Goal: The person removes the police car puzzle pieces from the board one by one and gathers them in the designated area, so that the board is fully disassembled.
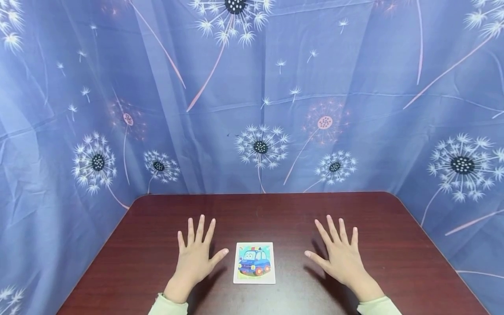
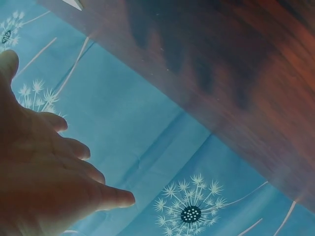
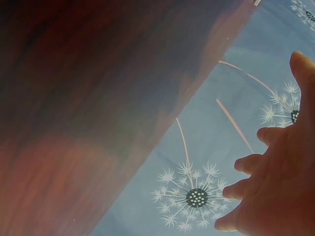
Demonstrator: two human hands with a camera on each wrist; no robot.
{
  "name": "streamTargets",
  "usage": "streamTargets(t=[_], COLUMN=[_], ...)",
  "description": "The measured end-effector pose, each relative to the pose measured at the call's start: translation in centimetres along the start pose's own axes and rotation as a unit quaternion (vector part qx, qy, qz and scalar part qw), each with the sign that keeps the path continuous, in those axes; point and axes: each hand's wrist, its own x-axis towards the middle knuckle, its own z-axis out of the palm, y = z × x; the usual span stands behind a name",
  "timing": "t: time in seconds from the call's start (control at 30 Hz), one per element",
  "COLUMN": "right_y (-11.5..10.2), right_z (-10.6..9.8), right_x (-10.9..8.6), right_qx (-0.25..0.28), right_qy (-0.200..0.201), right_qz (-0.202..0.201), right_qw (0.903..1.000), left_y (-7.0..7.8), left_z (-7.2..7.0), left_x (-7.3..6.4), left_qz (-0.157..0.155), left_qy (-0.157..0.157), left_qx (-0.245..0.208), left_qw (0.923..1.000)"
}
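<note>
A square picture puzzle (image 1: 254,263) with a white border lies on the table, showing a blue cartoon police car with eyes. To its left, my left hand (image 1: 195,258) hovers with fingers spread and nothing in it. My right hand (image 1: 341,258) is held the same way on the other side, fingers straight and apart, casting a shadow on the wood. The left wrist view has the left hand (image 2: 54,167) at its left edge, fingers extended. Along the right edge of the right wrist view, the right hand (image 3: 275,172) appears with fingers spread.
The dark reddish-brown wooden table (image 1: 291,218) has rounded far corners. A blue curtain (image 1: 220,131) printed with white and pink dandelions hangs behind it and along both sides. Pale sleeve cuffs (image 1: 169,305) cover the wrists.
</note>
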Motion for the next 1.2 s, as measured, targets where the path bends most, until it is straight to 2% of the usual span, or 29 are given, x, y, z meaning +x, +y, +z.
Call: streamTargets(t=[0.1, 0.4, 0.67, 0.8, 0.97, 1.2], right_y=[-0.2, -0.8, -1.4, -1.9, -2.5, -3.3], right_z=[0.0, 0.3, 0.1, 0.0, 0.0, 0.1], right_x=[0.0, 0.1, 0.6, 1.1, 1.6, 2.5], right_qx=[0.004, 0.008, 0.023, 0.034, 0.052, 0.072], right_qy=[0.002, -0.003, 0.016, 0.022, 0.012, 0.019], right_qz=[0.000, 0.000, -0.010, -0.019, -0.019, -0.030], right_qw=[1.0000, 1.0000, 0.9996, 0.9990, 0.9984, 0.9968], left_y=[0.3, 1.0, 1.7, 2.1, 2.5, 3.2], left_z=[0.0, 0.2, 0.4, 0.5, 0.7, 1.0], left_x=[0.0, -0.2, -0.1, 0.0, -0.1, -0.2], left_qz=[0.006, 0.019, 0.034, 0.039, 0.046, 0.061], left_qy=[0.004, -0.013, 0.000, -0.007, -0.019, -0.018], left_qx=[0.000, 0.011, -0.007, -0.004, -0.024, -0.039], left_qw=[1.0000, 0.9997, 0.9994, 0.9992, 0.9985, 0.9972])
